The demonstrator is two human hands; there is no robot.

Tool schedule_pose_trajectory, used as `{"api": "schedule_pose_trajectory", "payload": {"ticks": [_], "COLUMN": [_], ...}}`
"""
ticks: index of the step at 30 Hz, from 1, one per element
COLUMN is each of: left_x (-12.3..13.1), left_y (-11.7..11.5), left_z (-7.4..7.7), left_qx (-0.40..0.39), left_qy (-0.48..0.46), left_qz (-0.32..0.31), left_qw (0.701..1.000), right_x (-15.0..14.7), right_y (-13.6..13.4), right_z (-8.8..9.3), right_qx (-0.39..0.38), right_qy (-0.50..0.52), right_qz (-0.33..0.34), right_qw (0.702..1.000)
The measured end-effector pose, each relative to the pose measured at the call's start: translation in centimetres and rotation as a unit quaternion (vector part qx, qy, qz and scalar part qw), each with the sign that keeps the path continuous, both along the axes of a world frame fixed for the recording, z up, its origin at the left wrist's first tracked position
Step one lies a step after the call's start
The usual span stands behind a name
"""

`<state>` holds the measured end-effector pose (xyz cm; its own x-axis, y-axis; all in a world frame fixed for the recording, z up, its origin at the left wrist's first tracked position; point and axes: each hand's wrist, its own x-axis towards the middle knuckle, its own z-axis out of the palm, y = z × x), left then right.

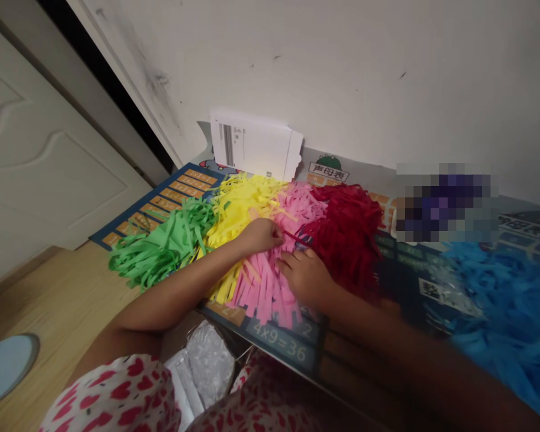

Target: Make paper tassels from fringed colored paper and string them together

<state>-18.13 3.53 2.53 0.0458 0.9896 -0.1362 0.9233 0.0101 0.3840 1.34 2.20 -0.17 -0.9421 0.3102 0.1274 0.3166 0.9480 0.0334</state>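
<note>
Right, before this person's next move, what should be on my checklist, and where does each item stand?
1. Left hand has the red strip: ok, the strip runs from its closed fingers.
2. Right hand has a firm hold: cannot tell, its fingertips are unclear against the pink fringe.
3. Colours kept apart: not ok, the yellow fringe meets the pink.
4. Blue fringe away from both hands: ok, off to the right.
5. White box upright: ok, behind the yellow.

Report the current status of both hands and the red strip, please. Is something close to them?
Left hand closed on red strip; right hand beside it, grip unclear. Strip looks straight. Pink fringe beneath, red fringe close by.
</note>
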Motion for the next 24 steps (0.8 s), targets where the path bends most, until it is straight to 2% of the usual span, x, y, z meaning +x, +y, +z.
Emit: {"api": "schedule_pose_trajectory", "payload": {"ticks": [12,19,21,24], "left_x": [0.9,0.3,0.1,-0.2], "left_y": [-0.2,0.0,0.1,0.2], "left_z": [-0.4,-0.9,-1.0,-1.4], "left_qx": [-0.005,-0.023,-0.024,-0.027], "left_qy": [0.004,-0.047,-0.068,-0.106], "left_qz": [0.018,0.007,0.012,0.020], "left_qw": [1.000,0.999,0.997,0.994], "right_x": [0.0,0.4,0.6,0.7], "right_y": [0.1,0.1,0.1,0.3], "right_z": [-0.4,-0.2,-0.1,0.2], "right_qx": [-0.018,-0.009,-0.017,-0.030], "right_qy": [0.003,0.007,0.008,0.017], "right_qz": [-0.007,-0.003,-0.016,-0.072], "right_qw": [1.000,1.000,1.000,0.997]}}
